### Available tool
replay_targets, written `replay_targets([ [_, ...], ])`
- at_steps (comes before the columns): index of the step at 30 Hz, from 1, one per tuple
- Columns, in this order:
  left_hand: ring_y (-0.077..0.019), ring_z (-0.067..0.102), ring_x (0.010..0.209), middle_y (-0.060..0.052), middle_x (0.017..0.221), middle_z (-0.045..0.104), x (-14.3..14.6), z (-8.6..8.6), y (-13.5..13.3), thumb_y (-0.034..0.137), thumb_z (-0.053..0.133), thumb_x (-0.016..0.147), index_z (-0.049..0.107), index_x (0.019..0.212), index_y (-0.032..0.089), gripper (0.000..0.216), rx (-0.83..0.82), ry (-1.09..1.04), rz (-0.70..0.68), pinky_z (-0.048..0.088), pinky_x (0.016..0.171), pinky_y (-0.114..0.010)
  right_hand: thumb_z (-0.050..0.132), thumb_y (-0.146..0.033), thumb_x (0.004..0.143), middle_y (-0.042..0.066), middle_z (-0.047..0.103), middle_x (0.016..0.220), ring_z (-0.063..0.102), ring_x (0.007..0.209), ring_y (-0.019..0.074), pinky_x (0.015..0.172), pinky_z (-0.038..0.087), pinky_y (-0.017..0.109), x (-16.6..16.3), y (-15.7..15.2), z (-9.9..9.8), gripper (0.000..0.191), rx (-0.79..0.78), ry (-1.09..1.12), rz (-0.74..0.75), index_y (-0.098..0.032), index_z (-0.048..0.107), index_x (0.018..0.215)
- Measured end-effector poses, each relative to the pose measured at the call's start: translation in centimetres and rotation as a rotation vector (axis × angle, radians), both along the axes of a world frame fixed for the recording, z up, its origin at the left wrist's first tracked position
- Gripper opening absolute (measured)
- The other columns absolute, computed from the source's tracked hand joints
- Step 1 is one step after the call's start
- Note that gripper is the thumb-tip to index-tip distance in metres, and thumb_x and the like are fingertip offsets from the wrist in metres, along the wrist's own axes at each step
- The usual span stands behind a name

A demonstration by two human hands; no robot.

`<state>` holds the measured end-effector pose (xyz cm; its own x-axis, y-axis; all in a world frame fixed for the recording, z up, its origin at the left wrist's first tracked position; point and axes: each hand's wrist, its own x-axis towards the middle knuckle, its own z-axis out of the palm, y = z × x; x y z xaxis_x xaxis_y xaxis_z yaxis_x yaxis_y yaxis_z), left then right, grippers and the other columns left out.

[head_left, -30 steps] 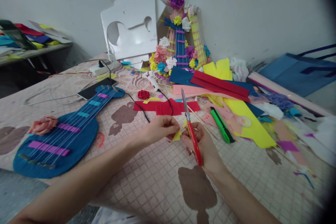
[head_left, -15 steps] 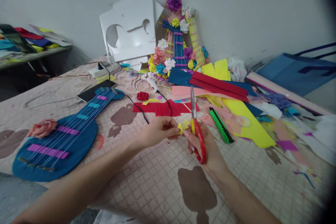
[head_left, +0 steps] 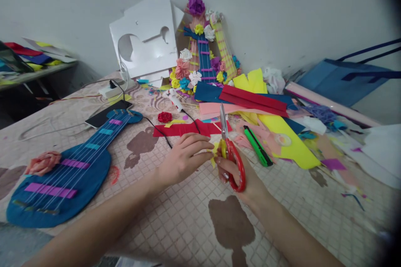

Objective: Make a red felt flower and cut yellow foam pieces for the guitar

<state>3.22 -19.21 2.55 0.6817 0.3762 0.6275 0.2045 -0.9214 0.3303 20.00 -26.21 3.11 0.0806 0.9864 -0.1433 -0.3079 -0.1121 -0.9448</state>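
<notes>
A small yellow paper piece sits between my two hands, above the tablecloth. My left hand comes in from the left, its fingertips and thumb meeting at the paper's left edge. On the other side, my right hand holds red-handled scissors hooked over the palm, blades up and closed together. Its thumb and fingertips also pinch the yellow paper. Beyond the hands lie strips of red paper and a red paper rose. To the right rests a green utility knife.
A blue paper-covered guitar with a pink rose lies left. Behind are a phone, a power strip, a glue gun with a trailing cord, and white board. Coloured paper sheets and scraps spread right.
My left hand's fingers have straightened and lie more over the yellow paper, where they were curled in a pinch before. The scissors stay in my right hand. The view has shifted slightly.
</notes>
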Motion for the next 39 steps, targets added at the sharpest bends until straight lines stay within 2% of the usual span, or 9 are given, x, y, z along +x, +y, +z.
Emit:
replay_targets([
  [3, -0.0217, 0.055, 0.112, -0.010, 0.120, 0.062, 0.7, 0.1, -0.2, 0.019, 0.056, 0.087, 0.056, 0.118, 0.022, 0.032, -0.295, -0.128, 0.104, 0.044, 0.094, -0.040, 0.074, -0.032, 0.066, -0.008, 0.052, 0.067, 0.043, 0.042, 0.0046, 0.037, 0.038, 0.019, 0.2, 0.1, 0.0, 0.035, 0.018, -0.090, -0.045, -0.022, 0.044, 0.082],
  [5, -0.0204, 0.059, 0.103, -0.011, 0.115, 0.062, 1.0, 0.3, -0.4, 0.026, 0.056, 0.086, 0.054, 0.118, 0.019, 0.032, -0.675, -0.192, 0.138, 0.048, 0.084, -0.036, 0.074, -0.031, 0.065, -0.008, 0.053, 0.070, 0.044, 0.041, 0.0045, 0.037, 0.039, 0.019, 0.2, 0.2, 0.1, 0.036, 0.021, -0.138, -0.070, -0.023, 0.044, 0.083],
  [8, -0.0152, 0.063, 0.082, -0.008, 0.091, 0.065, 1.2, 0.5, -0.5, 0.040, 0.052, 0.088, 0.058, 0.096, 0.014, 0.028, -1.248, -0.204, 0.027, 0.048, 0.067, -0.026, 0.073, -0.027, 0.064, -0.009, 0.053, 0.072, 0.042, 0.039, 0.0041, 0.036, 0.039, 0.020, 0.2, 0.2, 0.0, 0.037, 0.011, -0.159, -0.087, -0.024, 0.042, 0.085],
  [10, -0.0115, 0.060, 0.070, -0.004, 0.078, 0.063, 1.3, 0.5, -0.5, 0.045, 0.060, 0.083, 0.058, 0.084, 0.013, 0.032, -1.407, -0.206, -0.035, 0.045, 0.062, -0.023, 0.072, -0.026, 0.065, -0.009, 0.053, 0.073, 0.042, 0.039, 0.0042, 0.036, 0.038, 0.020, 0.2, 0.2, -0.1, 0.037, 0.011, -0.161, -0.077, -0.024, 0.042, 0.086],
  [14, -0.0071, 0.052, 0.056, -0.001, 0.066, 0.061, 1.4, 0.2, -0.5, 0.045, 0.073, 0.071, 0.057, 0.074, 0.012, 0.036, -1.451, -0.232, -0.043, 0.041, 0.058, -0.022, 0.072, -0.027, 0.065, -0.007, 0.055, 0.076, 0.042, 0.039, 0.0040, 0.035, 0.038, 0.020, 0.2, 0.1, -0.3, 0.036, -0.002, -0.189, -0.050, -0.024, 0.044, 0.087],
  [26, -0.0079, 0.053, 0.056, -0.002, 0.066, 0.063, 1.3, 0.1, -0.4, 0.044, 0.071, 0.071, 0.057, 0.071, 0.013, 0.034, -1.451, -0.234, -0.015, 0.041, 0.057, -0.023, 0.072, -0.036, 0.071, -0.006, 0.054, 0.076, 0.042, 0.045, 0.0044, 0.038, 0.039, 0.019, 0.8, 0.2, -0.5, 0.032, 0.059, -0.149, -0.026, -0.023, 0.046, 0.084],
  [32, -0.0081, 0.055, 0.058, -0.001, 0.065, 0.063, 1.2, 0.1, 0.3, 0.043, 0.073, 0.069, 0.057, 0.070, 0.013, 0.035, -1.434, -0.271, 0.032, 0.042, 0.059, -0.022, 0.076, -0.038, 0.065, -0.007, 0.055, 0.067, 0.040, 0.038, 0.0046, 0.035, 0.037, 0.020, 2.4, 1.4, -0.2, 0.040, 0.076, -0.259, -0.130, -0.023, 0.044, 0.083],
  [36, -0.0084, 0.056, 0.059, -0.001, 0.063, 0.063, 1.2, 0.0, 0.6, 0.041, 0.073, 0.069, 0.057, 0.069, 0.013, 0.032, -1.441, -0.273, 0.075, 0.042, 0.059, -0.022, 0.073, -0.043, 0.064, -0.005, 0.058, 0.068, 0.043, 0.039, 0.0073, 0.037, 0.037, 0.023, 5.6, 2.6, -0.4, 0.041, 0.077, -0.472, -0.262, -0.023, 0.045, 0.086],
  [39, -0.0081, 0.056, 0.057, -0.001, 0.063, 0.064, 1.2, -0.1, 0.5, 0.040, 0.072, 0.070, 0.057, 0.069, 0.013, 0.031, -1.425, -0.258, 0.068, 0.042, 0.059, -0.022, 0.068, -0.042, 0.067, 0.002, 0.063, 0.073, 0.059, 0.060, 0.0172, 0.054, 0.046, 0.030, 7.9, 3.4, -1.2, 0.031, 0.114, -0.902, -0.282, -0.022, 0.050, 0.084],
])
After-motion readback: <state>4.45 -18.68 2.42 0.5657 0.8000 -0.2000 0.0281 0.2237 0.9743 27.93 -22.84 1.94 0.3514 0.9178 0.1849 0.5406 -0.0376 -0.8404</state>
